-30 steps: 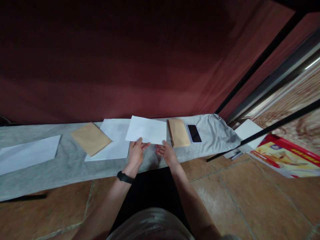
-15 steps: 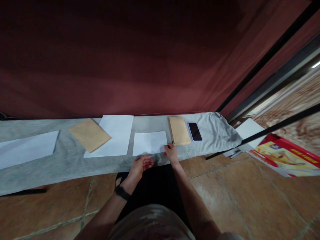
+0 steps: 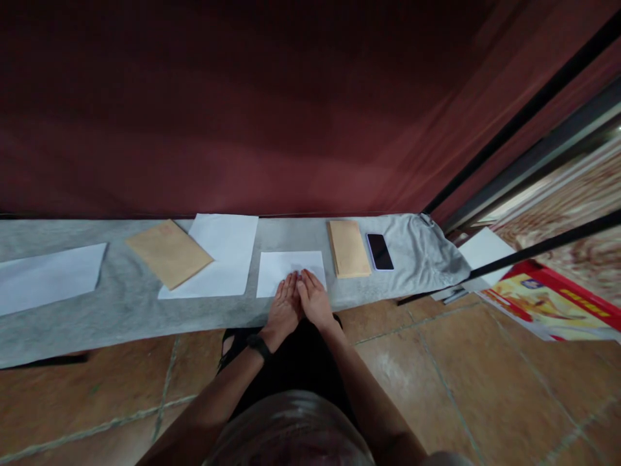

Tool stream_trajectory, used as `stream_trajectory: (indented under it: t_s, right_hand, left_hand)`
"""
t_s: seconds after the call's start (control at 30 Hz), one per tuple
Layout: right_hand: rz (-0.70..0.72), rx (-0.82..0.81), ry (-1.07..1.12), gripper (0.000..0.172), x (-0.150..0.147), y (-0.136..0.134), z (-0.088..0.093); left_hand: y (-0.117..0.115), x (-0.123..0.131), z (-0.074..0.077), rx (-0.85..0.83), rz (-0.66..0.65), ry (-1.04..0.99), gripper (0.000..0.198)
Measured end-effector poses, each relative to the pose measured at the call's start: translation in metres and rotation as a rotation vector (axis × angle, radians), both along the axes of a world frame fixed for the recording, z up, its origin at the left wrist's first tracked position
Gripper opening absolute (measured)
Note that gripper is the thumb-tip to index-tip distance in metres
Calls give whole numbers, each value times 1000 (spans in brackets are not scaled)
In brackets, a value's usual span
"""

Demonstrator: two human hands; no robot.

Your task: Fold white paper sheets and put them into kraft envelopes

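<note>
A folded-looking sheet of white paper (image 3: pixel 276 264) lies in front of me on the grey cloth. My left hand (image 3: pixel 285 307) rests on its near edge, fingers stretched out flat. Beside it my right hand (image 3: pixel 314 298) also lies flat on the paper, the two hands touching along their inner sides. Just right of the paper is a stack of brown envelopes (image 3: pixel 350 249). To the left, a single brown envelope (image 3: pixel 169 254) lies askew, partly over larger white sheets (image 3: pixel 228 259).
A phone (image 3: pixel 380 251) lies right of the envelope stack. More white paper (image 3: pixel 53 277) is at the far left of the cloth-covered table (image 3: pixel 130 317). A dark red panel (image 3: pixel 291 162) stands behind. At right are a black bar (image 3: pixel 543 243) and a red-yellow box (image 3: pixel 557 301).
My right hand has moved left from the paper's right corner and now lies flat beside my left hand. My left hand has moved up onto the paper, its fingers straightened.
</note>
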State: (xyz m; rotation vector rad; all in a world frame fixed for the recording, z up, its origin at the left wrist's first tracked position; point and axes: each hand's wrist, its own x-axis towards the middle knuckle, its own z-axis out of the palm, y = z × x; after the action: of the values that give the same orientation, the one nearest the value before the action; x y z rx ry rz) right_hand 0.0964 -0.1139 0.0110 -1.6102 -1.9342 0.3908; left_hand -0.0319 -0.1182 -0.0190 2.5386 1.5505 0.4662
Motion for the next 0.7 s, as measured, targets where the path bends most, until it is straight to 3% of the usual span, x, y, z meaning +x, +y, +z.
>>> stream_trajectory:
  t_s: [0.13,0.43,0.7]
  right_hand:
    - [100,-41,-102,50,-12,2,-10]
    - [13,43,-282,62,-4,1,-27]
    - [-81,117,-365,67,13,-2,-38]
  left_hand:
    - [6,-7,-2,-6,-4,31,62]
    - [8,-41,7,30,173,11,61]
    - [7,-53,8,16,285,47,65]
